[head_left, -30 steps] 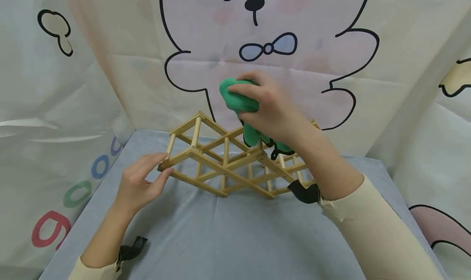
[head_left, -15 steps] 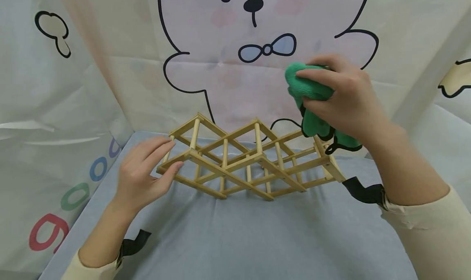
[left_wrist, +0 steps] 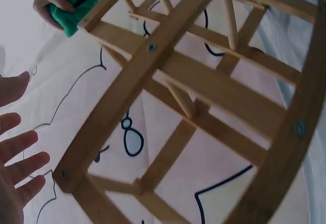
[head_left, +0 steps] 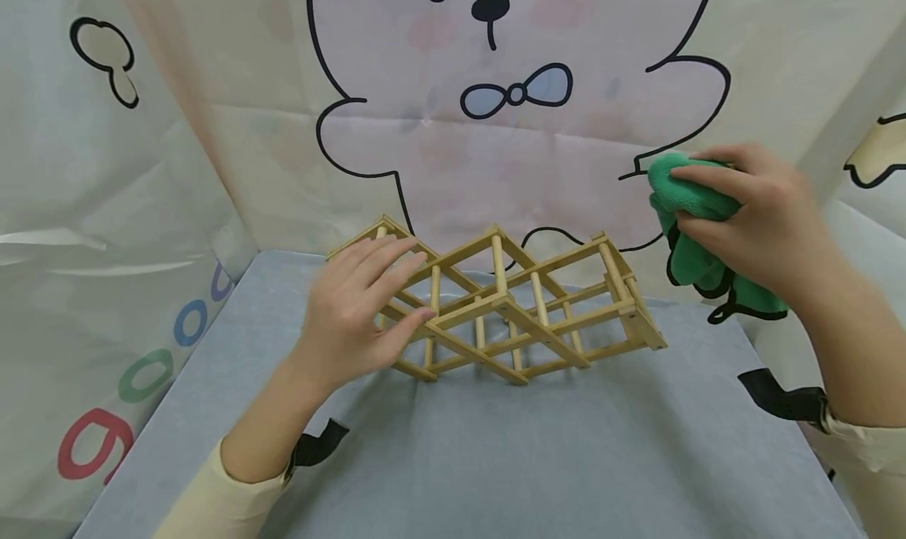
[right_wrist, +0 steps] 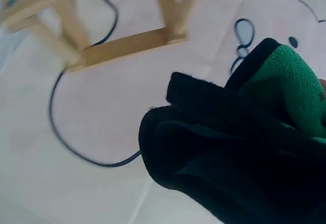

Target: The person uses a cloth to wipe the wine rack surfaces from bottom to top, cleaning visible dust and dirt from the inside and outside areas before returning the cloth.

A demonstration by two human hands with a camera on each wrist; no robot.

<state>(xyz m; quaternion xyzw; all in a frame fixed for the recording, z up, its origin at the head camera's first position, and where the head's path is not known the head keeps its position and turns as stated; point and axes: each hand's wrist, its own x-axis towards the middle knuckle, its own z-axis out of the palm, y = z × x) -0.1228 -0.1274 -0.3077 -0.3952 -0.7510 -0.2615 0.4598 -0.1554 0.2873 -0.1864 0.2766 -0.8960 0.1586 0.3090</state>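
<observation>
A wooden folding lattice rack (head_left: 541,330), made of crossed slats and round dowels, stands on the table. My left hand (head_left: 357,311) hovers in front of its left part with fingers extended and spread, hiding that end. In the left wrist view, the fingers (left_wrist: 25,165) are apart from the slats and nothing lies between them. Off the rack's right end, my right hand (head_left: 771,216) grips a bunched green cloth (head_left: 690,197) with black edging and a small hanging loop. The right wrist view shows the cloth's dark folds (right_wrist: 219,132), apart from the rack.
A pale blue cloth covers the table (head_left: 453,460). Behind it hangs a light backdrop (head_left: 453,153) printed with a cartoon bear, and a printed sheet (head_left: 120,232) hangs along the left side. Black straps (head_left: 782,397) hang from both wrists.
My right hand has carried the green cloth rightward from above the rack's middle to beyond its right end. The left hand has let go of the left corner and moved right. The rack stays put.
</observation>
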